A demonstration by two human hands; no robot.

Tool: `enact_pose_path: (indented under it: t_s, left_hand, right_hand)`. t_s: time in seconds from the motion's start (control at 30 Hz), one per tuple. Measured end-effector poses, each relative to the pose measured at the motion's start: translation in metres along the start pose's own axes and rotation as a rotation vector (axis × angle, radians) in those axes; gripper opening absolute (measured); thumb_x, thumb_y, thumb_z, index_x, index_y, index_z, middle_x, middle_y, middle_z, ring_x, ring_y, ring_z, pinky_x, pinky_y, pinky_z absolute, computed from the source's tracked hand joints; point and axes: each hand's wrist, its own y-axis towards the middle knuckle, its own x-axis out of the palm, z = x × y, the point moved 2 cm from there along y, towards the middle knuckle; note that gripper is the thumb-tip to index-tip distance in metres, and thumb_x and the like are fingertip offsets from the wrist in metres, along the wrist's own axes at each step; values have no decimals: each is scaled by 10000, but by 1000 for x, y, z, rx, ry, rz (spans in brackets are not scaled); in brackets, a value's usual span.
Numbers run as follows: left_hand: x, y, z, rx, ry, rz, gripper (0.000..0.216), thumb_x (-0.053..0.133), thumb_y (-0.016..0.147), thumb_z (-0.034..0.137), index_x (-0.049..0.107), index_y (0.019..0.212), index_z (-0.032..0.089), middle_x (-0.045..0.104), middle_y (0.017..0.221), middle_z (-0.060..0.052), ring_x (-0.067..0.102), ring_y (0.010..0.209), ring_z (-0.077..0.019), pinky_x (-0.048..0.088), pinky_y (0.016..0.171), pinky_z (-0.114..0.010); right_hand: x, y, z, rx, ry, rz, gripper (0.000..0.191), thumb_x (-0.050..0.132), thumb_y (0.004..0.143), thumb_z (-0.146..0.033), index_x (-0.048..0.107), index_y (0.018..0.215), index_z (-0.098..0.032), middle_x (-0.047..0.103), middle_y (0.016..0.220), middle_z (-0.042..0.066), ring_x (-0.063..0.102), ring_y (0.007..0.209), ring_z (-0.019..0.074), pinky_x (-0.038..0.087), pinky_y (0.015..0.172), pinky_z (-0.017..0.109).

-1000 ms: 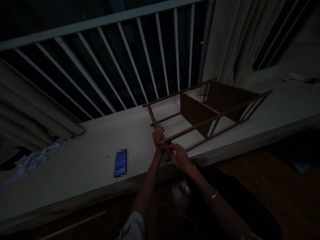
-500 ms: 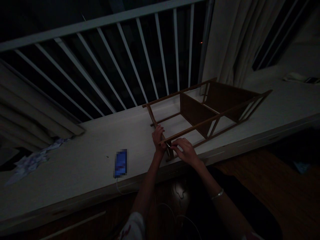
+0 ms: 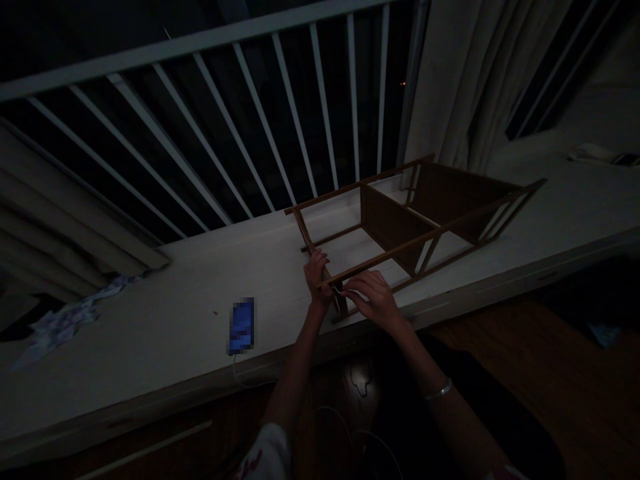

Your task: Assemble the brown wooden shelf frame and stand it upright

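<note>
A brown wooden shelf rack (image 3: 395,230) lies on its side on the pale window ledge. At its near left corner, my left hand (image 3: 317,275) is closed around the end panel. My right hand (image 3: 373,299) is just right of that corner, thumb and fingers pinched on a thin shiny metal piece that looks like a hex key (image 3: 337,289). The tip of the key meets the rack near the joint of the side rail and end panel; the exact contact is too dark to see.
A phone with a blurred blue screen (image 3: 241,327) lies on the ledge (image 3: 180,333), a white cable running from it. White railing bars (image 3: 295,113) stand behind. Curtains (image 3: 457,80) hang at both sides. Crumpled cloth (image 3: 70,323) lies at left, over a dark wooden floor (image 3: 480,360).
My right hand has shifted slightly up, and its wrist has turned a little as the hex key's angle changed. My left hand and the rack are nearly still.
</note>
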Motion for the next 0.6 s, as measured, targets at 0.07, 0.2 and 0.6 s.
enact_pose_path:
  t_s: [0.07, 0.2, 0.6]
  left_hand:
    - [0, 0, -1, 1, 6, 5, 731, 64, 777, 680, 552, 984, 177, 593, 1071, -125, 491, 1159, -274, 366, 920, -451]
    - [1, 0, -2, -1, 19, 7, 740, 50, 771, 687, 553, 979, 185, 597, 1067, -120, 493, 1157, -270, 374, 906, -446]
    - [1, 0, 0, -2, 16, 9, 713, 62, 786, 664, 552, 982, 184, 595, 1073, -111, 494, 1156, -264, 366, 913, -431]
  right_hand:
    - [-1, 0, 0, 0, -19, 14, 78, 588, 824, -275, 601, 875, -217, 650, 849, 22, 562, 842, 165, 362, 770, 329]
    - [-2, 0, -2, -2, -52, 44, 83, 605, 809, -282, 617, 874, -231, 641, 888, 27, 548, 878, 173, 355, 796, 342]
    - [-5, 0, -1, 12, -80, -7, 104, 592, 816, -311, 639, 869, -235, 610, 806, 22, 530, 803, 163, 346, 764, 328]
